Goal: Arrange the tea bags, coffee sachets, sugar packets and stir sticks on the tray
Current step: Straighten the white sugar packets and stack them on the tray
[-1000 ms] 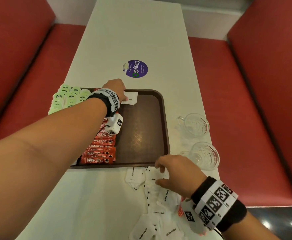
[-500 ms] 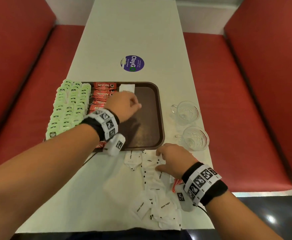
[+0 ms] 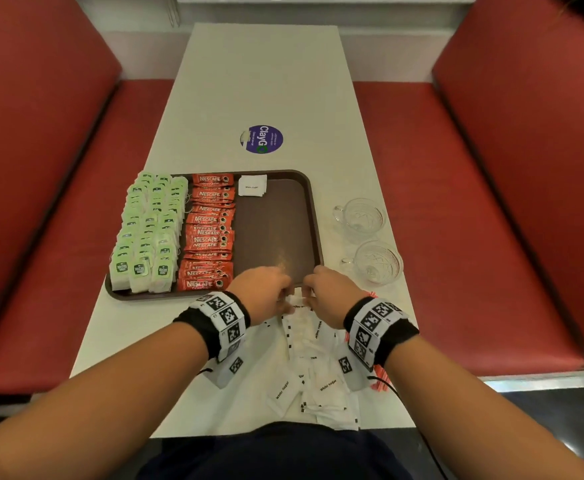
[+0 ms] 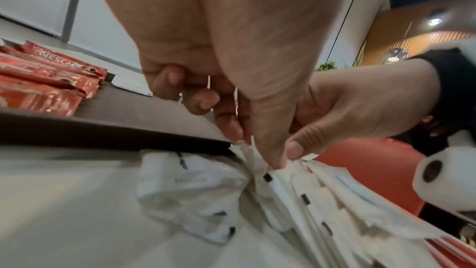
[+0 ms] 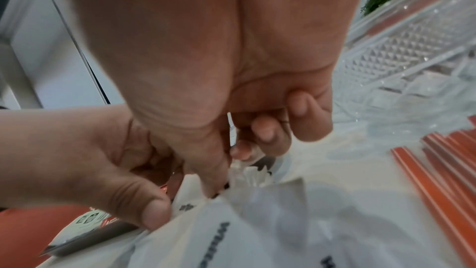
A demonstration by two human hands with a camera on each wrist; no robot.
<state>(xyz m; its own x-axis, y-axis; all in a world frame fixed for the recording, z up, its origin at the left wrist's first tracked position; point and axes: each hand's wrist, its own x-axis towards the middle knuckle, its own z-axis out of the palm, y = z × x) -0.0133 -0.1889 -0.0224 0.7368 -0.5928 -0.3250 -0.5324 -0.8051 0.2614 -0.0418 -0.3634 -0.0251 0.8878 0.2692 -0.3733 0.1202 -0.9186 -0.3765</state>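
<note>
with the left hand (image 3: 266, 289) and right hand (image 3: 328, 289) both pinching one strip of sugar packets (image 3: 297, 306), the thin paper could tear and spill sugar.

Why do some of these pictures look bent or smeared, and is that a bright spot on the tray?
Head view: the wide lens bows the table edges, and a lamp glare sits on the tray. Left wrist view: the sugar packets nearest the lens are smeared. Right wrist view: the stir sticks and glass cup look soft.
</note>
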